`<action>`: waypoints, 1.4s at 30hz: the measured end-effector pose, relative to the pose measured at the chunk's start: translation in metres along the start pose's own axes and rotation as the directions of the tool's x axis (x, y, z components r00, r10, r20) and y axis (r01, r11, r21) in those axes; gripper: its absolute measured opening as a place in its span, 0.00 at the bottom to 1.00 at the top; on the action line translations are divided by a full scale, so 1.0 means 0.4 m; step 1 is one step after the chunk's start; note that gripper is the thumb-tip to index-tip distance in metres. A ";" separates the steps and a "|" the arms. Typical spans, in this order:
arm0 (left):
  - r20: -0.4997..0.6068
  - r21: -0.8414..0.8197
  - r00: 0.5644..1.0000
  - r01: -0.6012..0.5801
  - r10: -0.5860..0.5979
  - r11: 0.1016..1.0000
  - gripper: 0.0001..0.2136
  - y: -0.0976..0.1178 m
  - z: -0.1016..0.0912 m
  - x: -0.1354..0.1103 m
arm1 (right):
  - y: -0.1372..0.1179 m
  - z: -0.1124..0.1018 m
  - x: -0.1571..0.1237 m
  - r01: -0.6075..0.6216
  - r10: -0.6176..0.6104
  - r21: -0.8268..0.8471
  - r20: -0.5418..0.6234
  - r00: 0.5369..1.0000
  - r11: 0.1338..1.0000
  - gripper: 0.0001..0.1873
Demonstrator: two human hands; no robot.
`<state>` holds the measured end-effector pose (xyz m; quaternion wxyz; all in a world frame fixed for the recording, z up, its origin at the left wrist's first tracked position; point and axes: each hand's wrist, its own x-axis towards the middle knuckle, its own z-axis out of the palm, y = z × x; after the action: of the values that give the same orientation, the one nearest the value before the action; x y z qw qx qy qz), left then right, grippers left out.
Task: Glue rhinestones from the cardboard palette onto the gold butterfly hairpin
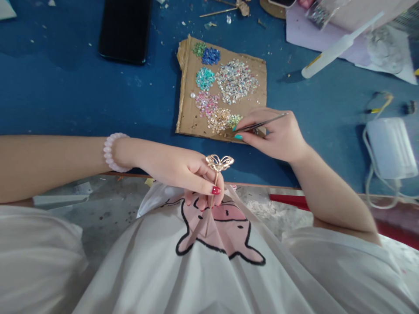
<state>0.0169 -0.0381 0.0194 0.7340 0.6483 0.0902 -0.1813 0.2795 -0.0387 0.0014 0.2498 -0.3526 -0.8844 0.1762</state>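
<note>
One gold-coloured metal hairpin with an openwork butterfly head (220, 163), held in the left hand (183, 172) over the lap. Long axis: butterfly end points away from the body, just beyond the left fingers; stem runs back between them toward the body, lower end slightly leftward. Left thumb and curled fingers pinch the stem.

One pair of slim silver metal tweezers (273, 118), pinched by the right fingers; tips slant left and down, near the stones. Whether the tips touch anything: cannot tell.

Beyond the left fingers, on the blue worktop (75, 100): one brown cardboard square (186, 117), seven colour heaps of tiny stones (236, 80).

Pose: left forearm nearly level from the left; right forearm angled inward, wrist bent.
</note>
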 end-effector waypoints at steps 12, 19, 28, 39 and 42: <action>-0.001 -0.019 1.000 0.007 -0.007 1.000 0.15 -0.004 0.001 0.001 | 0.000 0.001 -0.004 -0.077 0.076 0.046 0.023 0.997 0.996 0.06; 0.012 -0.042 1.000 0.006 -0.006 0.999 0.15 -0.002 0.002 0.001 | -0.005 0.001 -0.005 -0.120 0.118 0.054 0.038 0.992 0.991 0.08; 0.018 -0.063 1.000 0.009 -0.008 0.998 0.15 -0.004 0.002 0.004 | -0.002 -0.002 -0.003 -0.061 0.062 0.040 -0.020 0.998 0.997 0.06; 0.015 -0.047 1.000 0.018 -0.017 0.999 0.15 0.003 0.003 0.002 | 0.000 0.004 0.000 -0.047 0.048 0.038 -0.004 0.999 0.998 0.07; 0.014 -0.037 1.000 0.015 -0.014 0.999 0.16 0.004 0.002 0.002 | 0.001 0.004 0.000 -0.044 0.045 0.049 -0.008 0.999 0.998 0.06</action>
<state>0.0182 -0.0391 0.0206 0.7451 0.6327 0.0932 -0.1893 0.2789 -0.0385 0.0001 0.2586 -0.3668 -0.8706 0.2017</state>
